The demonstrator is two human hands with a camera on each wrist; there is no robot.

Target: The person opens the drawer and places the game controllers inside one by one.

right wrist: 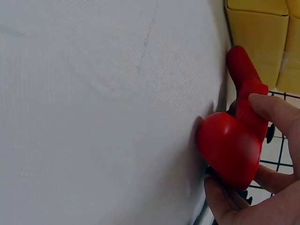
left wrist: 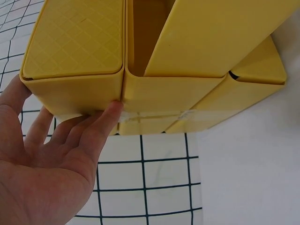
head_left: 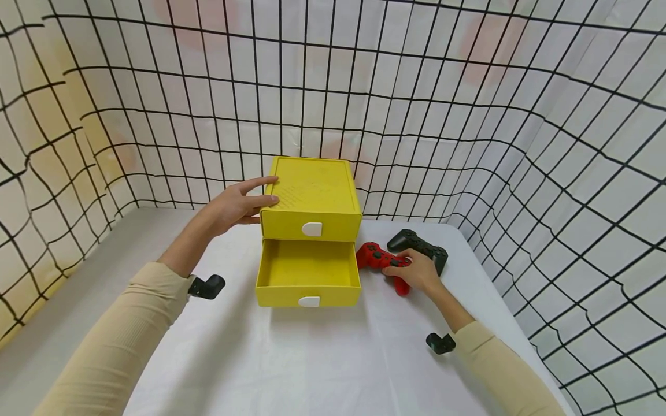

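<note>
A yellow drawer unit (head_left: 317, 182) stands on the white-covered table, its top drawer (head_left: 283, 225) closed. Below that, a drawer (head_left: 283, 296) with a white pull is slid out, and its visible inside is bare. In the left wrist view another closed tier (left wrist: 260, 63) shows beneath it. My left hand (head_left: 231, 209) lies against the unit's upper left side, its fingers spread and touching the top edge. To the right of the unit, my right hand (head_left: 420, 270) pinches a red game controller (head_left: 373, 255), with the thumb and fingers on either side of one grip in the right wrist view.
A black game controller (head_left: 408, 240) lies just behind the red one, partly covered by my right hand. Black netting (head_left: 322, 92) over white sheeting rises behind and at both sides. A small black device sits at each sleeve cuff. White tabletop (head_left: 312, 364) extends in front of the unit.
</note>
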